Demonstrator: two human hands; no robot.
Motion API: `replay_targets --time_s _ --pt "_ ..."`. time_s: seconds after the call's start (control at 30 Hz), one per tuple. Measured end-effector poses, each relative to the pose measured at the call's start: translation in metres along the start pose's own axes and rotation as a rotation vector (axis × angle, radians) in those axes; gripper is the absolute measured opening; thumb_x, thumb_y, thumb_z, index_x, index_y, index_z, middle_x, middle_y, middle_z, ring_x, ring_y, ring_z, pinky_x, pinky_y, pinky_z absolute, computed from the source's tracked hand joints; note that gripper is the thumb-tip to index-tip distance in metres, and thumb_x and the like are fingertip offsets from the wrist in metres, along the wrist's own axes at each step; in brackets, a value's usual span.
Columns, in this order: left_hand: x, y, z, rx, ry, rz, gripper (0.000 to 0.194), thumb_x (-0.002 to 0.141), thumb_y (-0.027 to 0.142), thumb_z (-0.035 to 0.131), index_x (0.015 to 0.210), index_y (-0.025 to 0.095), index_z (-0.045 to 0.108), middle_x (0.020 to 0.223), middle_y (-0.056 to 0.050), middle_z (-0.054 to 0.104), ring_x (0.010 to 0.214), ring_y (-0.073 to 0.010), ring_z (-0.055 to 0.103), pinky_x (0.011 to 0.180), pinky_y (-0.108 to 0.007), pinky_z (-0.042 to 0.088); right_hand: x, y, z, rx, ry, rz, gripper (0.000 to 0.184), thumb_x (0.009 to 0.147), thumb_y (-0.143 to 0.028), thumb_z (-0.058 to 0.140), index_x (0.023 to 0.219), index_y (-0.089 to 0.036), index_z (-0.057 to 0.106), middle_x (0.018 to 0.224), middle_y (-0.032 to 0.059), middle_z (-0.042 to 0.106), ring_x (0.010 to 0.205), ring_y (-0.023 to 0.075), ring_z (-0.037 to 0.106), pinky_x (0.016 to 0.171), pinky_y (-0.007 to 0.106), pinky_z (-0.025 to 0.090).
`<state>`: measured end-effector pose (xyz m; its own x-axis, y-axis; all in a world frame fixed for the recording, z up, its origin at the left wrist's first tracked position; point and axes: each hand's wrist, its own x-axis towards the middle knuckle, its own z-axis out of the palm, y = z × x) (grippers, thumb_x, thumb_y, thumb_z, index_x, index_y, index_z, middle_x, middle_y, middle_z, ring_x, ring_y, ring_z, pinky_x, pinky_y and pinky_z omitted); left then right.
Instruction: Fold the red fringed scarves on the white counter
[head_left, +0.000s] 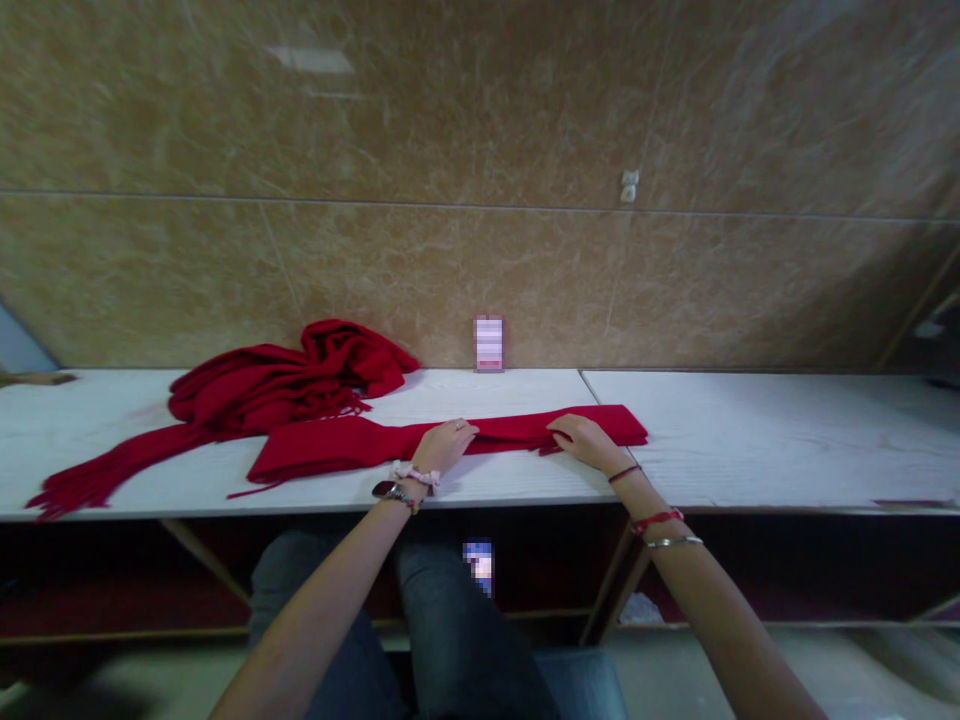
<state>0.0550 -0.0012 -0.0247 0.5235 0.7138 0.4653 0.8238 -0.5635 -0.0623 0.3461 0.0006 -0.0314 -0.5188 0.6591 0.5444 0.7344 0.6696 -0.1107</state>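
A red scarf, folded into a long narrow strip, lies lengthwise on the white counter. My left hand is closed on its near edge around the middle, fingers curled over the cloth. Farther right, my right hand pinches the same strip, with a bit of fringe showing beside the fingers. The strip's right end reaches past my right hand. Behind and to the left sits a loose heap of red scarf, its fringed end trailing toward the counter's front left.
The white counter runs along a brown marbled wall. A phone-sized, blurred-out object leans against the wall. Dark open shelves lie below the counter. A wooden stick is at the far left.
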Motion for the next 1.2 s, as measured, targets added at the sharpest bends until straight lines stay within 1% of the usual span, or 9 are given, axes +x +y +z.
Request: replay_targets --time_s 0.13,0.4,0.53,0.67,0.77,0.9,1.07,1.13,1.2 --pt "0.0003 0.0 0.0004 0.012 0.009 -0.024 0.023 0.088 0.018 0.042 0.1 0.017 0.062 0.095 -0.005 0.064 0.083 -0.014 0.06 0.07 -0.022 0.047 -0.0005 -0.0012 -0.0009 0.005 -0.008 -0.021 0.021 0.078 -0.022 0.056 0.096 -0.015 0.063 0.095 0.0086 0.066 0.089 0.0187 0.059 0.08 0.033 0.046" --pt "0.0015 0.0 0.0015 0.02 -0.055 -0.059 0.024 0.088 0.018 0.041 0.102 0.015 0.061 0.099 -0.006 0.063 0.087 -0.0157 0.06 0.072 -0.024 0.048 0.0012 -0.003 -0.0017 -0.028 -0.048 -0.064 0.021 0.079 -0.023 0.056 0.096 -0.015 0.064 0.095 0.0085 0.066 0.09 0.0188 0.058 0.08 0.032 0.045" --pt "0.001 -0.0009 0.0021 -0.016 -0.052 -0.069 0.024 0.087 0.015 0.042 0.102 0.016 0.061 0.1 -0.006 0.063 0.087 -0.0153 0.059 0.073 -0.024 0.047 0.0035 -0.0018 0.0015 -0.102 -0.063 -0.066 0.019 0.082 -0.017 0.05 0.094 -0.015 0.065 0.094 0.0087 0.067 0.088 0.0177 0.059 0.08 0.031 0.045" --pt "0.0008 -0.0002 0.0004 -0.047 -0.06 -0.068 0.024 0.085 0.013 0.044 0.102 0.017 0.061 0.099 -0.006 0.062 0.087 -0.0148 0.059 0.075 -0.025 0.047 0.0044 -0.002 0.0011 -0.182 -0.102 -0.051 0.025 0.08 -0.008 0.046 0.097 -0.013 0.064 0.096 0.0101 0.067 0.09 0.0179 0.059 0.082 0.031 0.045" --pt "0.0012 0.0009 -0.001 -0.043 -0.081 -0.056 0.025 0.084 0.012 0.045 0.101 0.017 0.061 0.097 -0.006 0.062 0.087 -0.0153 0.058 0.075 -0.026 0.047 0.0041 -0.002 -0.0008 -0.215 -0.118 -0.033 0.025 0.08 -0.006 0.047 0.097 -0.012 0.064 0.096 0.0109 0.067 0.09 0.0187 0.06 0.082 0.03 0.045" --pt "0.0015 0.0017 -0.0019 -0.029 -0.09 -0.022 0.026 0.081 0.008 0.044 0.095 0.018 0.063 0.092 -0.005 0.061 0.084 -0.0145 0.057 0.074 -0.025 0.047 0.0042 -0.0017 -0.0027 -0.231 -0.093 0.007 0.022 0.079 -0.006 0.047 0.089 -0.013 0.066 0.09 0.0105 0.067 0.084 0.0192 0.06 0.078 0.031 0.046" --pt "0.0007 0.0023 -0.0029 -0.005 -0.043 0.013 0.026 0.08 0.007 0.045 0.093 0.018 0.064 0.088 -0.005 0.058 0.085 -0.0152 0.054 0.074 -0.025 0.046 0.003 -0.0021 -0.0042 -0.219 0.019 0.031 0.021 0.079 -0.006 0.045 0.08 -0.014 0.064 0.083 0.0095 0.065 0.08 0.0185 0.057 0.077 0.03 0.044" --pt "0.0004 0.0027 -0.0031 -0.025 -0.067 0.041 0.027 0.079 0.006 0.044 0.094 0.017 0.064 0.088 -0.005 0.057 0.085 -0.0154 0.053 0.075 -0.026 0.046 0.0015 -0.0014 -0.004 -0.205 0.033 0.024 0.021 0.078 -0.005 0.044 0.077 -0.015 0.063 0.081 0.0085 0.064 0.079 0.018 0.055 0.076 0.029 0.044" --pt "0.0003 0.0031 -0.0033 -0.058 -0.11 0.08 0.03 0.078 0.004 0.044 0.096 0.017 0.064 0.089 -0.005 0.057 0.084 -0.0149 0.053 0.075 -0.025 0.046 0.0 0.0002 -0.0032 -0.169 0.003 0.016 0.022 0.076 -0.002 0.043 0.076 -0.015 0.061 0.079 0.0067 0.062 0.078 0.0169 0.054 0.074 0.027 0.043"
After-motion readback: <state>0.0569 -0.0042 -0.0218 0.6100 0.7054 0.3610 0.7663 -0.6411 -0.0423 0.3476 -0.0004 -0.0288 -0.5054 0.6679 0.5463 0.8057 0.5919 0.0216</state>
